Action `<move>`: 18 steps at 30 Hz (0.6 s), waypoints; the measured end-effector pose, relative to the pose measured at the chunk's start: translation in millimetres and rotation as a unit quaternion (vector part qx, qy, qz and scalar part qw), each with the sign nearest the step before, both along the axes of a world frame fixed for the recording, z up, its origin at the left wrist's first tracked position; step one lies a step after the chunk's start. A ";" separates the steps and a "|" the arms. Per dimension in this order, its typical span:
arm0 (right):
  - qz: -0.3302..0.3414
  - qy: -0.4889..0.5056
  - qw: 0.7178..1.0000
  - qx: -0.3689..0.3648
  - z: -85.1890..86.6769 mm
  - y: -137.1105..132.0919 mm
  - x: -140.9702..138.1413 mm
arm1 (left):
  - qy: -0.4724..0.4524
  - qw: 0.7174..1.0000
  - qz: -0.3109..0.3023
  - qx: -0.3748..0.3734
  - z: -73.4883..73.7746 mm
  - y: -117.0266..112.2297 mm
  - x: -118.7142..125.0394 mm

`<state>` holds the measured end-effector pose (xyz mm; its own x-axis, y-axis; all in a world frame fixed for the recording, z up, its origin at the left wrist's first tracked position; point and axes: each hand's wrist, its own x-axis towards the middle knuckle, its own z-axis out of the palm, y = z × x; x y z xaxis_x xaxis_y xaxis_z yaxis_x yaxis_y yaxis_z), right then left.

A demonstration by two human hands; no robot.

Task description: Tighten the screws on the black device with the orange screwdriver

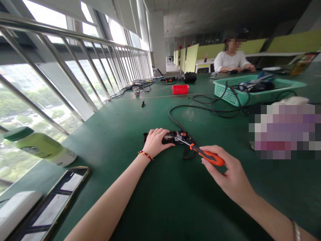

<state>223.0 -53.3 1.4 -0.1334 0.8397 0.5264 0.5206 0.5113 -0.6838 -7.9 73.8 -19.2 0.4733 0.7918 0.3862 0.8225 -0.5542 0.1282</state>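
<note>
On the green table lies a black corded device (170, 137), its inner parts and a bit of orange showing at the right end; I cannot tell its exact kind. My left hand (155, 140) is closed over the device's left part and hides some of it. An orange-and-black screwdriver (210, 157) is gripped by its handle in my right hand (229, 170). Its metal shaft points left and its tip is at the exposed parts. A thin black loop-shaped piece (187, 155) sits at the device's near side. From the device a black cable (173, 112) curves away toward the back.
A red box (180, 89) and a green basket (233, 97) with tangled cables stand farther back. At left are a bottle (40, 147), a phone (57, 201) and a white object (20, 211). Small black piece (143, 104) lies mid-table. Another person (230, 62) sits across. A railing (82, 47) runs left.
</note>
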 end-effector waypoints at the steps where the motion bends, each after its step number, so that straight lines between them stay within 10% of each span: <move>1: 0.001 -0.001 1.000 0.000 -0.1 0.0 -0.3 | 0.001 1.000 -0.001 0.001 0.3 -0.3 0.1; 18: -0.029 0.000 0.999 0.035 -1.1 0.1 0.6 | 0.001 1.000 -0.011 0.024 -0.5 -0.3 0.1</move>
<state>223.7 -53.2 0.3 -0.0859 0.8076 0.5834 0.5500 0.5267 -0.6481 -7.8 73.5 -19.7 0.4913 0.7614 0.4230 0.8104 -0.5775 0.0984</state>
